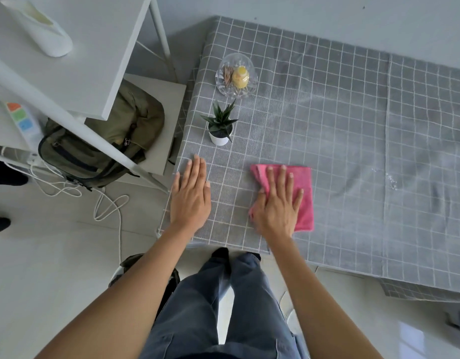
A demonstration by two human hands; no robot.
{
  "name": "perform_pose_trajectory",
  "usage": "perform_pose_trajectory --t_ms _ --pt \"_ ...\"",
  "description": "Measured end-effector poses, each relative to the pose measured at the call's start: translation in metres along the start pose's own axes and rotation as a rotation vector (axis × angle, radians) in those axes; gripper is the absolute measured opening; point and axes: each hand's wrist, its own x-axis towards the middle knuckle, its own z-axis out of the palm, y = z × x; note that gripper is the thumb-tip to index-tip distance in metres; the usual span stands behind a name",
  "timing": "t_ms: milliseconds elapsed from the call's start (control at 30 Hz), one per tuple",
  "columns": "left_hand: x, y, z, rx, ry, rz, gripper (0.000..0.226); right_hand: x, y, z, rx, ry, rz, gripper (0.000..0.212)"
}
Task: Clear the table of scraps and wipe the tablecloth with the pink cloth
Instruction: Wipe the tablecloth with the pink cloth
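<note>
A grey tablecloth (340, 130) with a white grid covers the table. The folded pink cloth (305, 193) lies flat on it near the front left corner. My right hand (276, 203) presses down on the pink cloth, fingers spread and pointing away from me. My left hand (191, 196) rests flat on the tablecloth by the left edge, palm down, holding nothing. A few small white specks (392, 180) lie on the cloth to the right of the pink cloth.
A small potted succulent (219, 128) in a white pot stands just beyond my left hand. Behind it sits a clear glass bowl (236, 76) holding a yellow item. A white shelf unit (76, 55), a green backpack (104, 143) and white cables (107, 203) are at the left.
</note>
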Motion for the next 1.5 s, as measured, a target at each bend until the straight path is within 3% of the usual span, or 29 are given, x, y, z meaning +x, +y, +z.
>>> perform_pose_trajectory --t_ms 100,233,300,467,567,667,800,933,1267,1500 --pt "0.022 0.004 -0.001 -0.006 -0.002 0.001 0.057 0.025 0.019 -0.015 0.05 0.055 0.181 0.058" --pt "0.029 0.002 0.0 0.017 0.012 0.012 0.057 0.038 0.009 -0.015 0.098 0.093 0.279 0.059" --pt "0.027 0.002 0.0 0.024 0.022 0.009 0.056 0.039 -0.006 -0.011 0.076 0.073 0.226 0.06" --pt "0.028 0.003 0.002 0.043 0.038 0.001 0.056 0.019 -0.058 0.01 0.008 -0.047 -0.185 0.057" --pt "0.027 0.002 0.002 0.046 0.043 0.003 0.056 0.011 -0.065 0.015 0.009 -0.052 -0.305 0.057" --pt "0.027 0.003 0.001 0.019 0.043 -0.001 0.055 0.024 -0.047 0.009 0.014 -0.007 -0.282 0.058" --pt "0.027 0.002 0.003 0.03 0.055 -0.013 0.054 0.05 -0.019 -0.001 -0.011 0.029 -0.071 0.059" --pt "0.027 0.002 0.004 0.048 0.07 -0.021 0.053 0.05 -0.027 -0.001 0.027 0.049 0.026 0.059" --pt "0.027 0.004 0.003 0.03 0.057 -0.02 0.053 0.023 -0.036 0.006 -0.017 -0.017 -0.343 0.059" --pt "0.027 0.004 0.0 0.056 0.021 -0.023 0.056 0.095 0.0 -0.018 -0.02 0.021 -0.126 0.055"
